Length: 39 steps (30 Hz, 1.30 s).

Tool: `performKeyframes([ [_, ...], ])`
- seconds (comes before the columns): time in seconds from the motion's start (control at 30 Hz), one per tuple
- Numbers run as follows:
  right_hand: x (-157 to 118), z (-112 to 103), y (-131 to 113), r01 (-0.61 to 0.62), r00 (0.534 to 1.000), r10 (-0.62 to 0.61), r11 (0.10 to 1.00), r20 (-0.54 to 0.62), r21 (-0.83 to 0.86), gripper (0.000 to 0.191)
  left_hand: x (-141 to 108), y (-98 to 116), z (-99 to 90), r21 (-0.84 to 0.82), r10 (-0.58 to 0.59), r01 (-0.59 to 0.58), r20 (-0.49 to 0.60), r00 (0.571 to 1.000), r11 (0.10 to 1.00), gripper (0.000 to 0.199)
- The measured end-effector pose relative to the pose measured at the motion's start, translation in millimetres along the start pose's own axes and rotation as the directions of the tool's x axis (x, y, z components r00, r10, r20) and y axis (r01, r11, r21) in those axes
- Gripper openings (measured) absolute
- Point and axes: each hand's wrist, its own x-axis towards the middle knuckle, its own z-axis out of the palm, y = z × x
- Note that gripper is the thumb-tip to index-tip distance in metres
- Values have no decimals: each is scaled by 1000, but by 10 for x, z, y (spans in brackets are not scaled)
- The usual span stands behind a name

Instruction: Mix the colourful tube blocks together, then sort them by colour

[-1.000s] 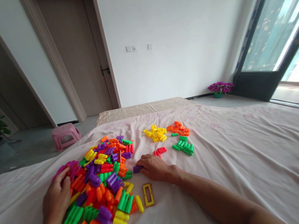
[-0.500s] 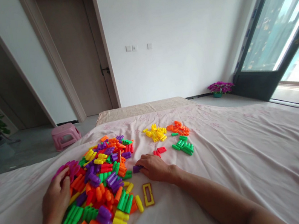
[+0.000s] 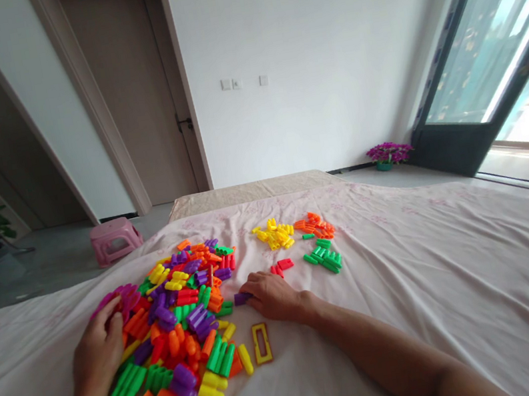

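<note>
A mixed heap of plastic toy building pieces [image 3: 172,345], shaped like joined tubes with rounded tips, covers the left part of the cloth. At its left edge lies my left hand [image 3: 98,340], thumb and forefinger apart, fingertips by a magenta piece [image 3: 126,298]; its other fingers are partly hidden. Just right of the heap, my right hand [image 3: 273,296] has its fingers closed on a purple building piece [image 3: 241,298], low over the cloth. Beyond it are small groups of red pieces [image 3: 284,264], yellow pieces [image 3: 275,235], orange pieces [image 3: 314,225] and green pieces [image 3: 325,258].
A yellow rectangular frame [image 3: 262,344] lies right of the heap. The wrinkled pale cloth [image 3: 435,277] spreads across the surface. A pink stool [image 3: 116,241] stands on the floor at left, and a pot of purple flowers [image 3: 389,153] is by the glass door.
Both hands stay practically where they were, the purple piece still in my right hand. The whole view shifts very slightly with the camera.
</note>
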Motion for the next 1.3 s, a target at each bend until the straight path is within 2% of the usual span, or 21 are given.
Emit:
performKeyframes([
  [0.2, -8, -28, -28, -33, 999, 34, 997, -10, 71, 29, -2, 2, 0, -12, 12, -12, -1, 1000, 1000, 53],
  [0.27, 0, -31, -10, -70, 997, 74, 989, -22, 133, 30, 0, 0, 1, -8, 5, -5, 0, 1000, 1000, 52],
  [0.37, 42, -13, 71, -115, 984, 149, 953, -102, 280, 27, 6, -8, 6, -13, 10, -10, 3, 1000, 1000, 53],
  [0.43, 82, 1, 150, -147, 962, 229, 895, -150, 420, 23, 9, -10, 10, -17, 11, -11, 4, 1000, 1000, 53],
  [0.53, 126, -6, 272, -182, 919, 363, 735, -153, 653, 21, 9, -10, 11, -15, 5, -5, 3, 1000, 1000, 53],
  [0.63, 143, -47, 384, -193, 877, 458, 613, -145, 766, 23, 5, -9, 1, -14, 0, 0, 3, 1000, 1000, 53],
  [0.73, 149, -93, 516, -208, 843, 510, 601, -170, 772, 24, 0, -12, -9, -10, 7, -7, 6, 1000, 1000, 54],
  [0.9, 126, -182, 877, -156, 789, 538, 641, -296, 751, 29, -4, 9, -19, -3, -3, 3, 18, 1000, 1000, 56],
  [1.0, 49, -271, 1142, -164, 712, 607, 634, -354, 756, 35, -6, 26, -25, 1, -28, 28, 32, 999, 1000, 57],
  [1.07, -20, -332, 1301, -206, 650, 666, 617, -366, 759, 36, -3, 25, -26, 2, -34, 34, 39, 999, 999, 57],
  [1.13, -85, -378, 1431, -245, 607, 704, 607, -369, 756, 34, 5, 14, -24, 9, -35, 35, 42, 999, 999, 57],
  [1.3, -191, -444, 1651, -254, 585, 701, 636, -408, 728, 33, 27, -17, -15, 36, -29, 28, 39, 999, 999, 58],
])
